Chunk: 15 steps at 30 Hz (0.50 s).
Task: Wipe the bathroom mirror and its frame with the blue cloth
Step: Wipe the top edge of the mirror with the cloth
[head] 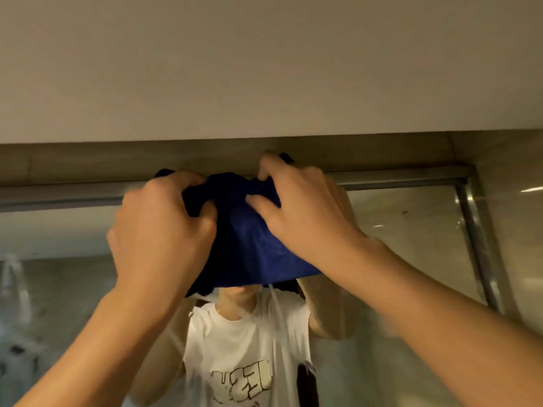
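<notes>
Fingers (264, 174) of both my hands are curled into the blue cloth (249, 239), bunching it — none are straight or idle. My left hand (158, 230) grips the cloth's left side, thumb tucked into the folds. My right hand (305, 212) pinches the upper right edge, fingertips reaching up to the top bar of the frame (396, 179). The cloth sits high on the mirror (411, 239), its top over the frame's upper bar and the rest hanging down across the glass. In the glass below it a white printed T-shirt (235, 348) is reflected. Whether the cloth is pressed flat to the glass I cannot tell.

Risks noted from this position:
- The cloth is wadded, not spread, so a pass along the bar could miss the corner at the upper right (467, 177), where bar and side rail meet.
- Both arms are raised overhead — pressure may be uneven, leaving streaks on the glass.
- A loose hanging hem could drag back over wiped glass and smear it.
- If either grip slackens, the cloth drops.
</notes>
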Each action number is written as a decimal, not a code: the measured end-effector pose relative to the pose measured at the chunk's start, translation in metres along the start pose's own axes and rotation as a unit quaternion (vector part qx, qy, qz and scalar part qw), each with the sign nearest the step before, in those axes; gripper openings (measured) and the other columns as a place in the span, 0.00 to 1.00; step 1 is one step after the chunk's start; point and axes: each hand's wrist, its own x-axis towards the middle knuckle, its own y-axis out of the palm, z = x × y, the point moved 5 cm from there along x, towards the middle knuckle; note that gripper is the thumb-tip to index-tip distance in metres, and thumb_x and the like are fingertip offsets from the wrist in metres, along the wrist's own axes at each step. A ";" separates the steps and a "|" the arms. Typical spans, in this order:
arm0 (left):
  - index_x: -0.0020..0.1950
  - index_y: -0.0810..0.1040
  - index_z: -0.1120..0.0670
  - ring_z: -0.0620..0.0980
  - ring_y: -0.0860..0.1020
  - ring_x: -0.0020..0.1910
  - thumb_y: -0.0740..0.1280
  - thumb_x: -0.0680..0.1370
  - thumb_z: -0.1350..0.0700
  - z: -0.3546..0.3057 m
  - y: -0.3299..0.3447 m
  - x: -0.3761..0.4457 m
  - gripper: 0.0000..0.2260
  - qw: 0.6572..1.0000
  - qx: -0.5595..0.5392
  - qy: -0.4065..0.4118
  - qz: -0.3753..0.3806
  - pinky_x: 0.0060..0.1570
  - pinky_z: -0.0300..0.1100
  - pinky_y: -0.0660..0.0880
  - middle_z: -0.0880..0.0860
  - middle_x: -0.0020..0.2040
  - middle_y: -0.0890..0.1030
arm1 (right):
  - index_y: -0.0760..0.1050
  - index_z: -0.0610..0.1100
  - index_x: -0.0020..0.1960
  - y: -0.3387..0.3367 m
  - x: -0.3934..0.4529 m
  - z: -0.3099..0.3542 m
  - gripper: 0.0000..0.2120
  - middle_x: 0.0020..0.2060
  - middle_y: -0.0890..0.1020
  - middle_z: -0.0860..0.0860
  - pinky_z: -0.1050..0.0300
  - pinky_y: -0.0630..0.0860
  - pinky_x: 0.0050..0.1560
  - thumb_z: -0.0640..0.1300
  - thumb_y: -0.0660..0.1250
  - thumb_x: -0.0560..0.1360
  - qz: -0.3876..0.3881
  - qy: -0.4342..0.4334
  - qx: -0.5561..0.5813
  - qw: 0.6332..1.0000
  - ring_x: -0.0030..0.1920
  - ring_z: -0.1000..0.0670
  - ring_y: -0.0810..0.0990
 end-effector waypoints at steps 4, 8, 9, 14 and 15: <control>0.63 0.80 0.43 0.63 0.79 0.51 0.68 0.76 0.53 -0.047 0.046 -0.008 0.16 0.998 -0.010 0.057 0.031 0.44 0.51 0.76 0.54 0.52 0.84 | 0.71 0.52 0.53 -0.025 -0.019 -0.064 0.10 0.39 0.75 0.53 0.52 0.70 0.38 0.56 0.66 0.77 -0.006 0.061 0.005 0.998 0.46 0.43 0.78; 0.63 0.78 0.43 0.60 0.78 0.53 0.65 0.78 0.52 -0.104 0.091 -0.020 0.13 0.994 0.002 0.093 0.063 0.41 0.46 0.67 0.52 0.54 0.82 | 0.70 0.53 0.52 -0.051 -0.037 -0.126 0.09 0.43 0.80 0.50 0.48 0.76 0.41 0.55 0.66 0.77 -0.009 0.108 -0.032 0.994 0.46 0.42 0.79; 0.62 0.78 0.43 0.59 0.78 0.53 0.64 0.79 0.52 -0.119 0.102 -0.023 0.12 0.992 0.009 0.101 0.072 0.41 0.45 0.65 0.52 0.54 0.81 | 0.69 0.52 0.54 -0.057 -0.042 -0.139 0.10 0.45 0.81 0.48 0.47 0.76 0.41 0.54 0.65 0.77 -0.007 0.116 -0.055 0.992 0.46 0.41 0.79; 0.59 0.77 0.50 0.59 0.79 0.52 0.62 0.79 0.54 -0.193 0.153 -0.036 0.09 0.981 0.042 0.149 0.121 0.40 0.47 0.67 0.53 0.54 0.79 | 0.63 0.45 0.66 -0.080 -0.060 -0.195 0.17 0.58 0.73 0.37 0.50 0.67 0.40 0.46 0.61 0.79 0.040 0.189 -0.211 0.958 0.51 0.34 0.78; 0.57 0.76 0.51 0.59 0.79 0.52 0.63 0.79 0.54 -0.205 0.159 -0.038 0.08 0.978 0.039 0.154 0.132 0.40 0.47 0.67 0.54 0.54 0.79 | 0.62 0.44 0.67 -0.084 -0.062 -0.202 0.18 0.60 0.72 0.37 0.51 0.66 0.41 0.46 0.61 0.80 0.052 0.209 -0.230 0.949 0.52 0.34 0.78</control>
